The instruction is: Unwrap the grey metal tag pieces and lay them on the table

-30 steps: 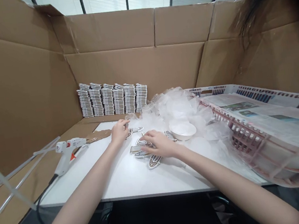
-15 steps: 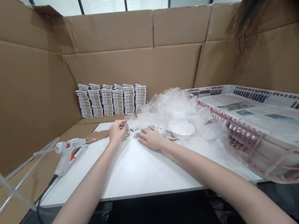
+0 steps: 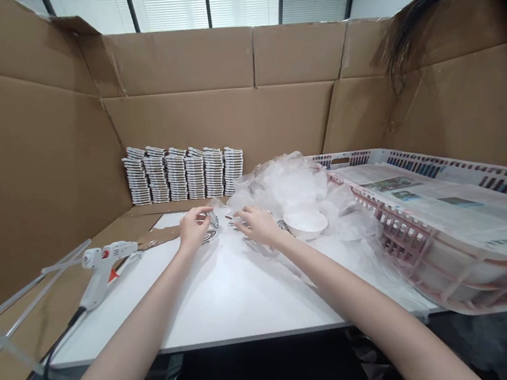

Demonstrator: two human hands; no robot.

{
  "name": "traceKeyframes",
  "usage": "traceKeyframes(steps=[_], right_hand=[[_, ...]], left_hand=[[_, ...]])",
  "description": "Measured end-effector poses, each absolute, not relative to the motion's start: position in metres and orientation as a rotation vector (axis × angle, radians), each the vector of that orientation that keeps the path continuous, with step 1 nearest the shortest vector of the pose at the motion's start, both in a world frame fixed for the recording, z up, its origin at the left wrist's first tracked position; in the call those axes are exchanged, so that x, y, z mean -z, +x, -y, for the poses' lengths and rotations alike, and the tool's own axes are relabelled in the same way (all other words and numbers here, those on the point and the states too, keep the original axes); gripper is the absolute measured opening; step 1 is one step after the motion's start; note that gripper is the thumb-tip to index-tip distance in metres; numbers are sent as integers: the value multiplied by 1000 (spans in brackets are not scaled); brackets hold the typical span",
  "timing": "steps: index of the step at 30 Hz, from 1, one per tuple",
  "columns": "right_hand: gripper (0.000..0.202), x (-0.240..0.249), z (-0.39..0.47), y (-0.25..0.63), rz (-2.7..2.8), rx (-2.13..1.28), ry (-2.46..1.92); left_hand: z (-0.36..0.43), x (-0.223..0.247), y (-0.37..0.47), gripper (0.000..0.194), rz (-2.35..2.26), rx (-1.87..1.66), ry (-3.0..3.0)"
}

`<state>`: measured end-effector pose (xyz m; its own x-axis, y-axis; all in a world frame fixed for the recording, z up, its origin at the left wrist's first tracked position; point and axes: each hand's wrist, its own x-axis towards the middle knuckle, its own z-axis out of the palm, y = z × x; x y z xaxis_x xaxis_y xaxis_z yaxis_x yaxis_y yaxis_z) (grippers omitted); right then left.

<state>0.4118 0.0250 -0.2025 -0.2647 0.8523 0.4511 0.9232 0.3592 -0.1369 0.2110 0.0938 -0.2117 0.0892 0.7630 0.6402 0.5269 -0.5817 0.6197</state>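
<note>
My left hand (image 3: pixel 195 228) is closed, thumb and fingertips pinching a curved, patterned black-and-white piece (image 3: pixel 213 219). Just under those fingers another flat patterned piece (image 3: pixel 209 236) lies on the white table (image 3: pixel 220 299). Opposite it, my right hand (image 3: pixel 260 226) has its fingers bent inward, with a small flat black-and-white piece (image 3: pixel 229 216) at the fingertips. How firmly they grip it is too small to make out. More patterned pieces (image 3: pixel 282 225) show partly behind the right hand, beside a round white dish (image 3: pixel 306 223).
A white hot glue gun (image 3: pixel 106 266) with a black cord stands at the left, near clear sticks (image 3: pixel 61 263). Several stacks of white-edged pieces (image 3: pixel 177 178) line the back. Clear plastic bags (image 3: pixel 289 179) and a pink-and-white basket (image 3: pixel 408 245) fill the right; cardboard walls (image 3: pixel 208 118) surround the table.
My right hand has lifted from lying flat over the patterned pieces, its fingers now curled at the small piece. The left hand still holds its piece. The whole view has shifted slightly.
</note>
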Motion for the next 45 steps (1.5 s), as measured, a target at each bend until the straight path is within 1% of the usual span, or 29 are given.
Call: traceKeyframes(steps=[3,6,9,11,14,17,20,24,27,32,33,35,38,40,42,45], right_hand=[[30,191,-8,429,2059,185,-1436],[27,183,5,454,1909,161,-1417],[28,177,14,485,1770,112,-1553],[25,177,17,503,1716,19,-1683],[17,181,18,523,1764,-140,-1858],[18,188,13,531,1799,-194,-1941],[30,194,7,534,1755,-128,-1937],[42,202,-1,539,1691,106,-1973],[39,208,-7,545,1552,185,-2080],[27,220,-15,560,1205,300,-2142],[26,221,-16,563,1165,298,-2124],[33,221,-17,566,1128,265,-2081],[42,215,-15,562,1199,246,-1961],[37,210,-13,555,1397,198,-1827],[28,207,-11,547,1651,55,-1719],[23,209,-10,540,1877,-200,-1730]], left_hand=[[-92,212,213,25,-1265,-1482,2125],[-92,213,215,25,-1222,-1475,2117],[-91,212,216,25,-1195,-1472,2094],[-90,211,217,24,-1191,-1464,2069],[-86,208,220,23,-1184,-1456,2043],[-82,205,222,22,-1165,-1457,2028],[-80,203,224,22,-1132,-1458,2023],[-77,202,225,21,-1101,-1470,2017],[-77,202,225,21,-1101,-1466,2009],[-79,203,226,20,-1080,-1456,2026],[-79,204,226,20,-1073,-1456,2028],[-80,205,225,20,-1063,-1455,2030],[-82,206,224,21,-1062,-1449,2037],[-83,207,223,21,-1060,-1450,2056],[-83,208,223,20,-1050,-1454,2074],[-83,208,224,20,-1042,-1460,2085]])
